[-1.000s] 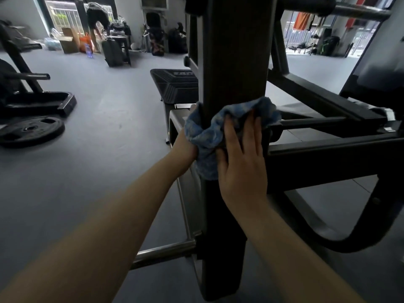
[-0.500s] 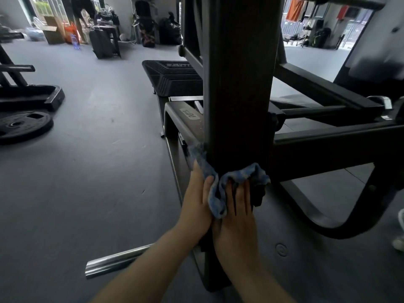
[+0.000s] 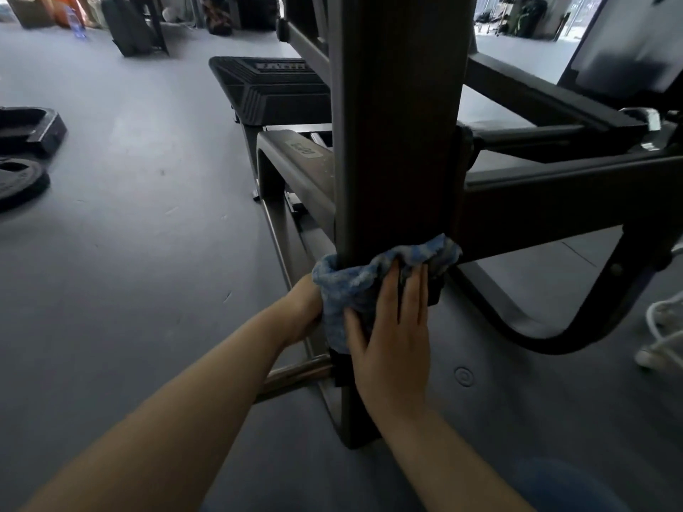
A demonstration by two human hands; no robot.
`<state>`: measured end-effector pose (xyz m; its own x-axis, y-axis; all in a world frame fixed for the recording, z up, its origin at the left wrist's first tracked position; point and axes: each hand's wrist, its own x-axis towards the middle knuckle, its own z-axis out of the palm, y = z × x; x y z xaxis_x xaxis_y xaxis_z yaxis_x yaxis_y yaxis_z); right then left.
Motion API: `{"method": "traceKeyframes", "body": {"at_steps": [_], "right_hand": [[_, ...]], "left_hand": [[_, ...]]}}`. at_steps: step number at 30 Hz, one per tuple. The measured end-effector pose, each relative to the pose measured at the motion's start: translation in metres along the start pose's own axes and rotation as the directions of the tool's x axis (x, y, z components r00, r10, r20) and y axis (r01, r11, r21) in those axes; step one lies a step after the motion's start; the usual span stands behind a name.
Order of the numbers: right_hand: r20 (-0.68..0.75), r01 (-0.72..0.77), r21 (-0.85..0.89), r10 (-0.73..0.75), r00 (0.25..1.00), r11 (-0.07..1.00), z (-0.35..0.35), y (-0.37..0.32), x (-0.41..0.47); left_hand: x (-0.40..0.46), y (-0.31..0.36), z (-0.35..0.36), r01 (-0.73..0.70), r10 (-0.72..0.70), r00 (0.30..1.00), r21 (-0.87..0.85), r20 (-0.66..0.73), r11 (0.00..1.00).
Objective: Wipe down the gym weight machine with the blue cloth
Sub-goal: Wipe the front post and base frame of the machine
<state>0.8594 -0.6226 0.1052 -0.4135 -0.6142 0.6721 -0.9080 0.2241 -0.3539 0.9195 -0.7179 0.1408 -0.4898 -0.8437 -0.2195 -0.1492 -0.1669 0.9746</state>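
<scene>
The crumpled, nubby blue cloth wraps the smooth rectangular dark upright post of the weight machine, lower than 1.0 s ago, with the right hand pressing it flat with straight fingers, while the left hand grips its left edge, fingers hidden behind cloth.

No legible text; frame sticker too blurred.

grey gym floor, black weight plate at left, bags and daylight beyond
</scene>
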Motion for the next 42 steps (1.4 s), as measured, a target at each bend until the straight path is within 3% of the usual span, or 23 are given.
{"method": "traceKeyframes", "body": {"at_steps": [3, 5, 8, 10, 12, 15, 19, 21, 25, 28, 31, 33, 35, 38, 40, 42], "right_hand": [[0.079, -0.072, -0.022, 0.073, 0.994, 0.997, 0.008, 0.011, -0.030], [0.121, -0.118, -0.057, 0.124, 0.985, 0.991, 0.016, 0.017, -0.050], [0.152, -0.212, -0.056, 0.218, 0.964, 0.976, 0.024, 0.017, -0.065], [0.138, -0.254, -0.021, 0.255, 0.957, 0.967, 0.024, 0.011, -0.065], [0.116, -0.235, 0.026, 0.230, 0.966, 0.972, 0.019, 0.004, -0.054], [0.078, -0.168, 0.106, 0.160, 0.984, 0.980, 0.008, -0.002, -0.026], [0.066, -0.121, 0.125, 0.113, 0.991, 0.985, 0.003, -0.002, -0.013], [0.091, -0.141, 0.110, 0.131, 0.987, 0.984, 0.009, 0.001, -0.024], [0.181, -0.253, 0.134, 0.227, 0.957, 0.958, 0.019, 0.007, -0.058], [0.261, -0.336, 0.211, 0.279, 0.924, 0.918, 0.018, 0.014, -0.072], [0.370, -0.482, 0.323, 0.360, 0.857, 0.815, 0.004, 0.016, -0.061], [0.446, -0.613, 0.464, 0.430, 0.785, 0.639, -0.007, 0.023, -0.043], [0.549, -0.720, 0.522, 0.466, 0.694, 0.457, -0.017, 0.041, -0.020], [0.724, -0.835, 0.480, 0.415, 0.551, 0.269, -0.025, 0.070, 0.006], [0.775, -0.874, 0.427, 0.405, 0.486, 0.232, -0.025, 0.083, 0.014], [0.823, -0.912, 0.359, 0.394, 0.409, 0.196, -0.026, 0.086, 0.022]], "left_hand": [[0.009, -0.024, -0.001, 0.169, -0.179, 0.977, 0.095, 0.116, 0.981], [0.012, -0.038, -0.006, 0.183, -0.254, 0.944, 0.308, 0.208, 0.934], [0.009, -0.046, -0.007, 0.222, -0.331, 0.919, 0.413, 0.213, 0.883], [0.006, -0.038, -0.008, 0.188, -0.267, 0.944, 0.346, 0.197, 0.919], [0.000, -0.016, -0.006, 0.195, -0.210, 0.968, 0.121, 0.136, 0.973], [0.003, 0.006, -0.006, 0.125, -0.101, 0.982, -0.152, 0.160, 0.980], [-0.001, 0.003, 0.003, 0.057, -0.045, 0.993, -0.103, 0.113, 0.993], [-0.003, -0.008, 0.005, 0.040, -0.041, 0.997, 0.013, 0.060, 0.999], [-0.011, -0.021, 0.007, 0.204, -0.207, 0.978, 0.061, 0.035, 0.977], [-0.013, -0.033, 0.006, 0.175, -0.172, 0.985, 0.193, -0.030, 0.965], [-0.024, -0.037, 0.019, 0.195, -0.174, 0.967, 0.102, -0.184, 0.976], [-0.035, -0.041, 0.029, 0.176, -0.156, 0.941, 0.040, -0.299, 0.984], [-0.054, -0.042, 0.043, 0.086, -0.026, 0.918, 0.135, -0.396, 0.987], [-0.072, -0.051, 0.067, -0.187, 0.256, 0.889, 0.210, -0.380, 0.960], [-0.078, -0.059, 0.082, -0.213, 0.296, 0.902, 0.271, -0.314, 0.939], [-0.084, -0.069, 0.095, -0.167, 0.305, 0.915, 0.442, -0.264, 0.881]]}}
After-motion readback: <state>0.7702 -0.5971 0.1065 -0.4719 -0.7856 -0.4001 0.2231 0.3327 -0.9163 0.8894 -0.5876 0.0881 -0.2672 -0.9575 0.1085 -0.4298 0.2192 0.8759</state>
